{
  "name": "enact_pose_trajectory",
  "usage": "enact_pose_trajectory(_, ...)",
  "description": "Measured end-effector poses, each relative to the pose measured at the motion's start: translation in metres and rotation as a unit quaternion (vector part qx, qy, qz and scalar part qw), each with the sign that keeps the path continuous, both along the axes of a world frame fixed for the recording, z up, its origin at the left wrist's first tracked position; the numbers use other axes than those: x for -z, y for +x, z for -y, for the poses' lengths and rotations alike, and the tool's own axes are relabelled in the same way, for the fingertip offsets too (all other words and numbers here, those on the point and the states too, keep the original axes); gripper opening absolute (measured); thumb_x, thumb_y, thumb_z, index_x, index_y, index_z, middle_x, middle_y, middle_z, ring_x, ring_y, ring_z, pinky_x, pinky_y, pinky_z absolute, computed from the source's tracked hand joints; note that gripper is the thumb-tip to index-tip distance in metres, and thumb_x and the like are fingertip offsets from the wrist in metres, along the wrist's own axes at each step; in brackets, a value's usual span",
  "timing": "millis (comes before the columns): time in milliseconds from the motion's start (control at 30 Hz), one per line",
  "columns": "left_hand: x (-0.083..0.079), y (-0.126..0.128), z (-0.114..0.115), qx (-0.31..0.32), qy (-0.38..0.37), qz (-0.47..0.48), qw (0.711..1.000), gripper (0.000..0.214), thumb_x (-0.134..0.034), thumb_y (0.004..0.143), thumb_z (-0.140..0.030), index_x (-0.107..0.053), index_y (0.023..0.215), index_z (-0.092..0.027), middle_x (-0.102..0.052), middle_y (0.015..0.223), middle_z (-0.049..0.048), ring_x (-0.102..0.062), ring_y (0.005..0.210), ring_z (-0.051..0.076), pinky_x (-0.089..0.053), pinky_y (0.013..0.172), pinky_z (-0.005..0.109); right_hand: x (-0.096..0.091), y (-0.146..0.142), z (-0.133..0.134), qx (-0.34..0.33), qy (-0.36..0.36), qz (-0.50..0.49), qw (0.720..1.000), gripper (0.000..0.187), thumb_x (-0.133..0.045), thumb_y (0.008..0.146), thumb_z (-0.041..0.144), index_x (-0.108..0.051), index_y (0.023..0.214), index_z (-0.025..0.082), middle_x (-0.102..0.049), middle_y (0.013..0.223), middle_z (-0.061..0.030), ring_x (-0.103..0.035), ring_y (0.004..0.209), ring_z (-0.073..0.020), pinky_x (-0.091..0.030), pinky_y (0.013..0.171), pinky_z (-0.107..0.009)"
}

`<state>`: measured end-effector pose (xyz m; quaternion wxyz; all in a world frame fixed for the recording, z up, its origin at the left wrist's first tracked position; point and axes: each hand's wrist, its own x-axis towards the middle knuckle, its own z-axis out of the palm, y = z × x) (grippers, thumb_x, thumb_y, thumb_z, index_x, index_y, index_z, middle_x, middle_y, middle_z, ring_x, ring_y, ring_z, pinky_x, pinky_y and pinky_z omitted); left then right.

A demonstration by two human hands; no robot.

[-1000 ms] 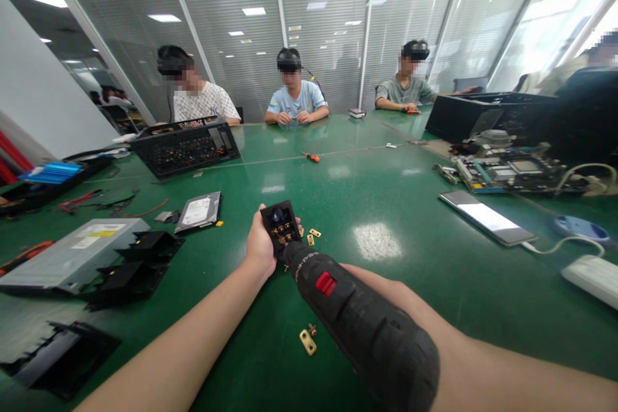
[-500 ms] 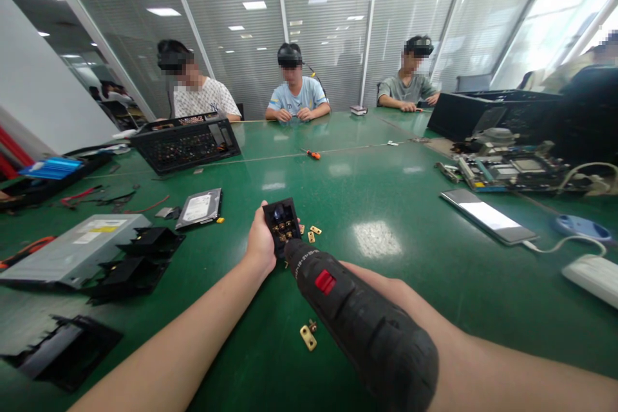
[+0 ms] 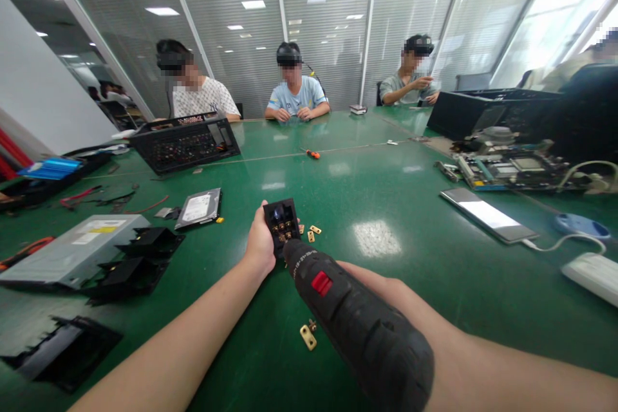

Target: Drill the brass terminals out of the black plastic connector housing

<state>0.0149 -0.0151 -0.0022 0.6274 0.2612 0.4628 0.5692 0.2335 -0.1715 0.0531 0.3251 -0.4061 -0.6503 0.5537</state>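
Note:
My left hand (image 3: 259, 239) grips a black plastic terminal block (image 3: 282, 219) by its left side, tilted up with its brass screws facing me. My right hand (image 3: 371, 280) is closed around a black power drill (image 3: 355, 318) with a red switch on top; its grip and my fingers are mostly hidden behind the body. The drill's nose meets the lower part of the block, and the bit's tip is too small to make out. Small brass plates (image 3: 315, 230) lie just right of the block. Nearer me rests another brass plate (image 3: 308, 337) beside a screw (image 3: 312, 324).
Left are a hard drive (image 3: 200, 207), a silver metal box (image 3: 82, 244) and several black plastic parts (image 3: 140, 270). A screwdriver (image 3: 311, 154) lies mid-table. Right are a phone (image 3: 487, 215), circuit boards (image 3: 512, 164) and a black case (image 3: 483, 112). Several people sit around the table (image 3: 415, 206).
The drill has shifted very slightly left, its nose still at the block. My left hand and the block stay nearly still. Across the table, the person on the right has raised a hand.

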Motion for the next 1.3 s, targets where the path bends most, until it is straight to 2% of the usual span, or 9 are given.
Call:
enact_pose_trajectory(133,-0.001,0.000,0.000,0.003,0.000,0.000,1.000,0.055,-0.039,0.099,-0.055,-0.069,0.096,-0.010,-0.074,0.072,0.0129,-0.071,0.059,0.024,-0.056,0.055,0.034,-0.004,0.002,-0.002,-0.020,0.019,0.005,1.000,0.078,-0.086,0.077,0.034,-0.056,0.149,0.028,-0.076,0.121,-0.0097,-0.070,0.119,-0.0370,-0.054,0.106,-0.047)
enact_pose_trajectory(367,-0.002,0.001,0.002,-0.004,0.000,-0.001,1.000,0.055,-0.038,0.099,-0.055,-0.070,0.095,-0.010,-0.074,0.071,0.0122,-0.071,0.059,0.024,-0.057,0.056,0.034,-0.003,0.000,-0.003,-0.035,0.023,-0.010,0.999,0.065,-0.074,0.090,0.035,-0.054,0.150,0.026,-0.075,0.126,-0.0098,-0.070,0.121,-0.0333,-0.052,0.109,-0.047)
enact_pose_trajectory(567,-0.001,0.000,0.002,0.002,-0.006,-0.002,1.000,0.056,-0.040,0.098,-0.056,-0.071,0.099,-0.009,-0.074,0.071,0.0125,-0.072,0.059,0.024,-0.056,0.055,0.034,-0.004,0.002,-0.001,-0.055,0.044,-0.031,0.997,0.086,-0.082,0.076,0.029,-0.048,0.155,0.022,-0.068,0.138,-0.0121,-0.065,0.128,-0.0348,-0.046,0.116,-0.048)
enact_pose_trajectory(667,-0.002,0.000,0.002,0.000,0.000,-0.006,1.000,0.055,-0.040,0.099,-0.055,-0.070,0.096,-0.010,-0.074,0.071,0.0125,-0.072,0.059,0.024,-0.057,0.056,0.034,-0.003,0.001,-0.001,-0.056,0.044,-0.030,0.997,0.075,-0.076,0.083,0.027,-0.050,0.153,0.023,-0.070,0.134,-0.0114,-0.066,0.126,-0.0329,-0.049,0.113,-0.047)
enact_pose_trajectory(833,-0.004,0.001,0.003,0.000,-0.003,-0.003,1.000,0.055,-0.039,0.099,-0.054,-0.070,0.094,-0.010,-0.074,0.070,0.0123,-0.072,0.059,0.024,-0.057,0.057,0.034,0.005,0.000,-0.002,-0.044,0.046,-0.029,0.998,0.075,-0.076,0.084,0.031,-0.050,0.153,0.026,-0.071,0.132,-0.0099,-0.066,0.126,-0.0330,-0.052,0.110,-0.046)
enact_pose_trajectory(967,-0.004,0.000,0.003,-0.004,-0.011,0.003,1.000,0.054,-0.040,0.099,-0.054,-0.070,0.098,-0.009,-0.074,0.070,0.0123,-0.071,0.058,0.024,-0.057,0.055,0.033,0.007,0.001,-0.004,-0.041,0.043,-0.022,0.998,0.072,-0.076,0.084,0.030,-0.052,0.151,0.026,-0.074,0.127,-0.0093,-0.071,0.118,-0.0321,-0.056,0.104,-0.044)
enact_pose_trajectory(1100,-0.003,-0.001,0.002,0.000,-0.011,0.004,1.000,0.055,-0.041,0.098,-0.055,-0.070,0.098,-0.009,-0.074,0.070,0.0125,-0.072,0.058,0.024,-0.057,0.055,0.034,0.005,0.001,-0.004,-0.046,0.040,-0.013,0.998,0.068,-0.073,0.087,0.029,-0.052,0.152,0.026,-0.078,0.112,-0.0076,-0.075,0.102,-0.0291,-0.062,0.090,-0.041)
enact_pose_trajectory(1167,-0.002,-0.001,0.002,0.003,-0.007,0.001,1.000,0.055,-0.040,0.098,-0.056,-0.070,0.098,-0.009,-0.074,0.070,0.0128,-0.072,0.059,0.025,-0.057,0.055,0.034,0.003,0.003,-0.002,-0.043,0.051,-0.010,0.998,0.078,-0.077,0.082,0.028,-0.048,0.154,0.025,-0.075,0.121,-0.0092,-0.073,0.109,-0.0310,-0.060,0.097,-0.044)
enact_pose_trajectory(1300,-0.001,-0.001,0.001,0.009,0.003,-0.005,1.000,0.055,-0.039,0.099,-0.055,-0.069,0.095,-0.010,-0.074,0.070,0.0127,-0.071,0.058,0.024,-0.057,0.055,0.033,0.001,0.005,0.000,-0.044,0.079,-0.010,0.996,0.095,-0.083,0.069,0.022,-0.044,0.156,0.021,-0.058,0.150,-0.0144,-0.058,0.134,-0.0377,-0.047,0.114,-0.048)
